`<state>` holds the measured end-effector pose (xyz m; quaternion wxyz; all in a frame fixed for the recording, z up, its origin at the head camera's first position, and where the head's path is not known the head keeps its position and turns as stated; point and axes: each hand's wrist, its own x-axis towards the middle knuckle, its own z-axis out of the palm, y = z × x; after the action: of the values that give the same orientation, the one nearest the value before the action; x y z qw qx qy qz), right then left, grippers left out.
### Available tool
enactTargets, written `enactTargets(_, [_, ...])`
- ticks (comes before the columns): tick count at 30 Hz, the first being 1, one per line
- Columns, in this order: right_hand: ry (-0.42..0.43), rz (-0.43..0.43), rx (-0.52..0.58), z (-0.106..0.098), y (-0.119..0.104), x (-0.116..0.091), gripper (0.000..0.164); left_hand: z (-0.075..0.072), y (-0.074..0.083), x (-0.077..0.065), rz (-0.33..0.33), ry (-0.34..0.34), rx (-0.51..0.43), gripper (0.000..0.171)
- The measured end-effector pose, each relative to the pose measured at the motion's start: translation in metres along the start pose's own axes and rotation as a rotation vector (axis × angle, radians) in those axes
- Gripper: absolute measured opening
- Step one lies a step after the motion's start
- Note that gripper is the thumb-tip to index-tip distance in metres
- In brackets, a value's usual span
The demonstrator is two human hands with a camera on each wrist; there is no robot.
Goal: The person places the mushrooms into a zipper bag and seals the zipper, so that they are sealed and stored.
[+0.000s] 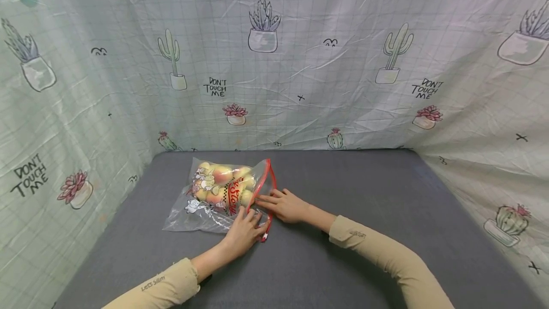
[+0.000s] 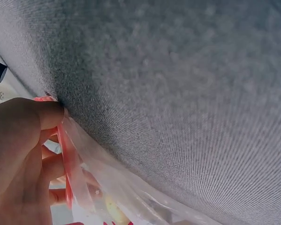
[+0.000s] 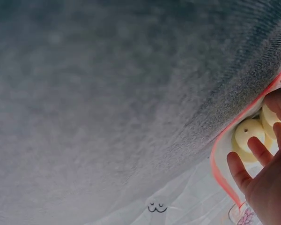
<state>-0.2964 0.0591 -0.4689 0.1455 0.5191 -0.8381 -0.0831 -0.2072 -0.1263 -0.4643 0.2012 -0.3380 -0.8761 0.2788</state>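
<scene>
A clear plastic zip bag (image 1: pixel 180 216) with a red zip edge and a printed cartoon front lies on its side. Several round yellow fruits (image 1: pixel 220 175) with red patches are inside it. At the near corner of the bag's mouth, my left hand (image 1: pixel 245 235) pinches the red edge (image 2: pixel 69 164) between thumb and finger. The right hand (image 1: pixel 288 205) is at the mouth, fingers extended and spread before the opening. In the right wrist view the mouth gapes, and a pale yellow fruit (image 3: pixel 249 133) shows behind those fingers. Whether the right thumb presses the edge is hard to tell.
The bag rests on a dark grey cloth-covered table (image 1: pixel 343 261). A pale curtain (image 1: pixel 300 75) printed with potted cacti surrounds the table at the back and both sides. The red zip slider (image 1: pixel 264 237) hangs at the bag's near corner.
</scene>
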Motion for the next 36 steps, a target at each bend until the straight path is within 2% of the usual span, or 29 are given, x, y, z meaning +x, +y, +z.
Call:
enactTargets(6, [0.026, 0.020, 0.039, -0.001, 0.003, -0.008, 0.048, -0.001, -0.003, 0.001, 0.027, 0.045, -0.021, 0.036])
enactTargets(13, [0.037, 0.037, 0.087, -0.004, 0.004, -0.018, 0.049, -0.001, -0.005, 0.008, 0.056, 0.145, -0.078, 0.025])
enactTargets(20, [0.020, 0.066, 0.118, -0.007, 0.004, -0.027, 0.050, -0.007, -0.006, 0.019, 0.086, 0.105, -0.052, 0.019])
enactTargets(26, [0.005, 0.078, 0.129, -0.010, 0.003, -0.033, 0.052, -0.011, -0.006, 0.024, 0.114, 0.145, -0.035, 0.017])
enactTargets(30, [0.011, 0.067, 0.133, -0.012, 0.001, -0.038, 0.053, -0.013, -0.006, 0.023, 0.122, 0.176, -0.024, 0.022])
enactTargets(36, [0.020, 0.061, 0.156, -0.014, -0.002, -0.043, 0.053, -0.015, -0.004, 0.017, 0.173, 0.168, -0.011, 0.030])
